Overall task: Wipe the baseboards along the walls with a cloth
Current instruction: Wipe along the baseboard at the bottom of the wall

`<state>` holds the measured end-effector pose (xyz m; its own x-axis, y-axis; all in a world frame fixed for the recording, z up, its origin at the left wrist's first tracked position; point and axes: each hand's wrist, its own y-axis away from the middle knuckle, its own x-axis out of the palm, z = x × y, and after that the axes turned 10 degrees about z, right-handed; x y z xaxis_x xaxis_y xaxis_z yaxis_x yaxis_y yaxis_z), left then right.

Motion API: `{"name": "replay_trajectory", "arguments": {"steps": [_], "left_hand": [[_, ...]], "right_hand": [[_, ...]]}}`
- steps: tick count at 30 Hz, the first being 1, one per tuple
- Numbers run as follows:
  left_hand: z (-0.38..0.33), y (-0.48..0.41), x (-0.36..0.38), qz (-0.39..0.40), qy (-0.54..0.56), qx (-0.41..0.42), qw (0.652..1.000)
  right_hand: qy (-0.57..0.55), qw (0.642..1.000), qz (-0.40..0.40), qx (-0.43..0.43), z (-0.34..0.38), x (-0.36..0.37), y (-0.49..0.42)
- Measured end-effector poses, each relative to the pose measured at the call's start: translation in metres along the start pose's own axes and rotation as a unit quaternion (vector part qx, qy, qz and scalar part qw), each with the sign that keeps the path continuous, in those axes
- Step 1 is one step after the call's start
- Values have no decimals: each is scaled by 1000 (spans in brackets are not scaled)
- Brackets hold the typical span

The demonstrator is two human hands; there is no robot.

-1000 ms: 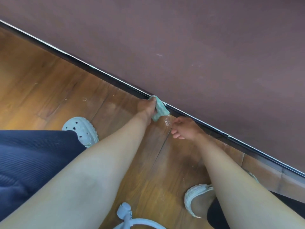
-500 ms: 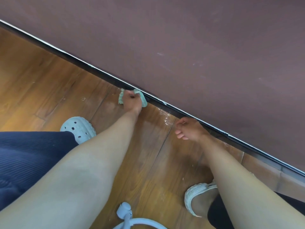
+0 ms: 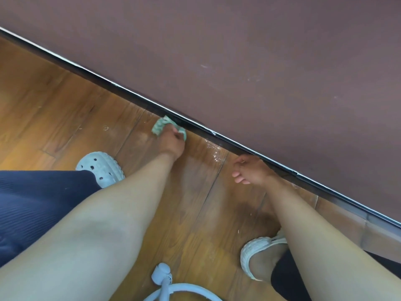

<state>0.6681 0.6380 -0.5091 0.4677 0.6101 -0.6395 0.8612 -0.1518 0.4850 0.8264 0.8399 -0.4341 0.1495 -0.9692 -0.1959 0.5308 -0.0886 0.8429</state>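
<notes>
A dark baseboard (image 3: 121, 89) with a thin pale top edge runs diagonally from upper left to lower right under a maroon wall. My left hand (image 3: 171, 141) grips a small light-green cloth (image 3: 160, 124) and holds it against the foot of the baseboard. My right hand (image 3: 249, 170) rests by the baseboard farther right, fingers loosely curled, holding nothing.
The wooden floor (image 3: 54, 109) shows wet droplets (image 3: 214, 152) between my hands. My pale clogs stand at left (image 3: 99, 167) and lower right (image 3: 258, 253). A light-blue hose-like fitting (image 3: 165, 283) lies at the bottom edge. Dark blue clothing (image 3: 32, 203) fills the left.
My left hand slid the cloth leftward along the baseboard over the last second, away from my right hand. The right hand stayed in place.
</notes>
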Motion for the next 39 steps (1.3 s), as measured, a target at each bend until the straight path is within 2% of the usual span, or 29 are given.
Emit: {"name": "replay_trajectory", "arguments": {"steps": [2, 5, 7, 10, 12, 14, 17, 21, 23, 25, 27, 30, 33, 36, 39], "left_hand": [[-2, 11, 5, 70, -78, 59, 993], [-8, 42, 31, 177, -141, 196, 954], [-11, 59, 46, 215, -157, 244, 933], [-9, 54, 50, 178, -158, 231, 943], [-3, 41, 42, 121, -158, 199, 960], [1, 32, 35, 98, -150, 163, 970], [-5, 42, 39, 129, -175, 175, 960], [-21, 72, 60, 230, -206, 286, 907], [-28, 79, 66, 236, -212, 294, 902], [-30, 75, 62, 200, -206, 240, 927], [-24, 66, 55, 154, -204, 152, 955], [-19, 62, 51, 119, -219, 87, 965], [-26, 75, 67, 140, -220, 152, 953], [-30, 95, 89, 224, -212, 256, 916], [-29, 97, 98, 235, -214, 268, 910]], "right_hand": [[-9, 1000, -6, 8, -4, -4, 2], [-3, 1000, -6, 22, -8, -5, 3], [6, 1000, -1, 27, -9, -2, 3], [13, 1000, 4, 16, -7, 1, 4], [7, 1000, 5, 8, -7, 0, 8], [0, 1000, -1, 5, -11, -4, 11], [-2, 1000, -10, 15, -20, -9, 14], [-4, 1000, -1, 25, -24, -3, 13], [-12, 1000, 9, 22, -22, 1, 13], [-21, 1000, 15, 14, -21, 0, 13], [-27, 1000, 15, 4, -22, -4, 15], [-25, 1000, 15, 3, -29, -10, 16], [-10, 1000, 24, 12, -39, -11, 17], [-12, 999, 31, 30, -48, -6, 17], [-13, 999, 32, 29, -53, -7, 18]]}}
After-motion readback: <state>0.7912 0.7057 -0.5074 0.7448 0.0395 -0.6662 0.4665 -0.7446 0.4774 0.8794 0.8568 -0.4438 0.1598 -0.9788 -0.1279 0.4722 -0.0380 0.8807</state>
